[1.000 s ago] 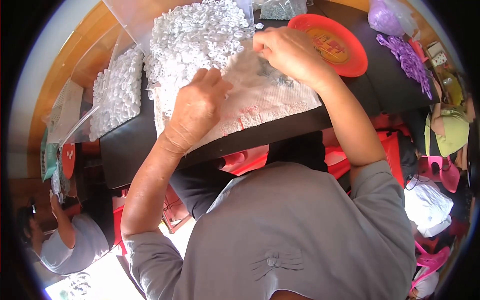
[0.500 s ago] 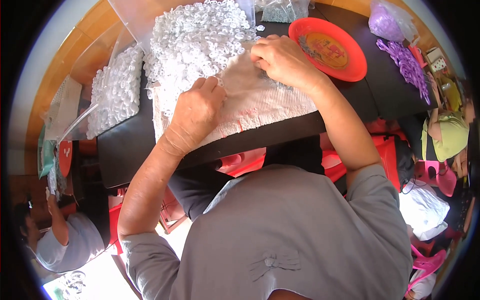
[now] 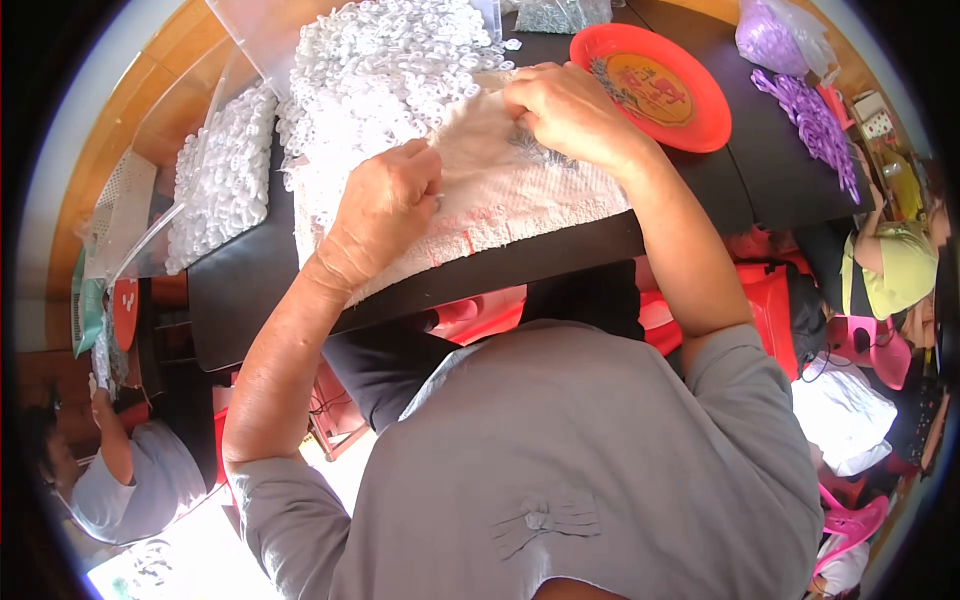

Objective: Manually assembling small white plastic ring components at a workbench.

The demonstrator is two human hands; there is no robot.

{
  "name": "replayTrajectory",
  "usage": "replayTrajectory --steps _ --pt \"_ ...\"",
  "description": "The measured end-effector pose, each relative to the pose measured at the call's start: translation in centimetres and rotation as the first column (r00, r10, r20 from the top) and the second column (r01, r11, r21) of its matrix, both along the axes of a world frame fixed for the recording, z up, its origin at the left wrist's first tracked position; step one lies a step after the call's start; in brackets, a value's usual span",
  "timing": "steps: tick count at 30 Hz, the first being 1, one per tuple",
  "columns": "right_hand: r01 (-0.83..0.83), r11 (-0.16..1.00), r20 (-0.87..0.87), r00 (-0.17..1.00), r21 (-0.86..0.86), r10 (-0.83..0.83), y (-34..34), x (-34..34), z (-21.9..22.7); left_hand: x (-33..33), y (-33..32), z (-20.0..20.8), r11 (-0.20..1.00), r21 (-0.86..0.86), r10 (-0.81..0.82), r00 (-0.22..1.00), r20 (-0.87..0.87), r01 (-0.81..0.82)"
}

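My left hand (image 3: 385,195) is curled closed above the near left part of a pale cloth (image 3: 500,200), at the lower edge of a heap of small white plastic pieces (image 3: 385,75). Whatever its fingers hold is hidden. Over the cloth's far right part is my right hand (image 3: 570,110), fingers bent and pressed together, their tips turned toward the heap. What they grip cannot be made out. Beneath this hand lie small grey metal pieces (image 3: 545,152), partly covered by it. A red plate (image 3: 705,110) with more grey bits at its left side stands just beyond the right hand.
A clear bag of white pieces (image 3: 225,175) lies left on the dark table (image 3: 690,190). At the back are a bag of grey pieces (image 3: 565,15), a purple bag (image 3: 770,40) and purple strips (image 3: 810,125). Other people sit at far left and far right.
My left hand has drawn slightly left, a little away from the right hand, and its fingers have curled in more. My right hand stays near the same spot. The whole view has shifted slightly.
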State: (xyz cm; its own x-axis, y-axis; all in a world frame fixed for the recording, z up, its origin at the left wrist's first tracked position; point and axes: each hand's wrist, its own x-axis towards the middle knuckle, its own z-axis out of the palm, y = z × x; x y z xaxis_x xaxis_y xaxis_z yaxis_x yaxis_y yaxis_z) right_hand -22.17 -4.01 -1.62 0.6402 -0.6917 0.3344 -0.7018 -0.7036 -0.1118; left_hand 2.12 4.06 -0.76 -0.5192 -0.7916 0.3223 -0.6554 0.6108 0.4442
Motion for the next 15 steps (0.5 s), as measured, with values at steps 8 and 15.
replayTrajectory --steps 8,15 --pt "-0.076 0.992 0.096 0.993 0.104 0.066 0.7 0.2 0.6 -0.7 0.3 -0.5 0.998 0.048 -0.031 0.997 -0.071 0.034" --pt "-0.112 0.991 0.050 0.993 0.072 0.109 0.4 0.1 0.4 -1.2 0.4 -0.3 0.996 -0.075 -0.048 0.996 0.078 0.054"
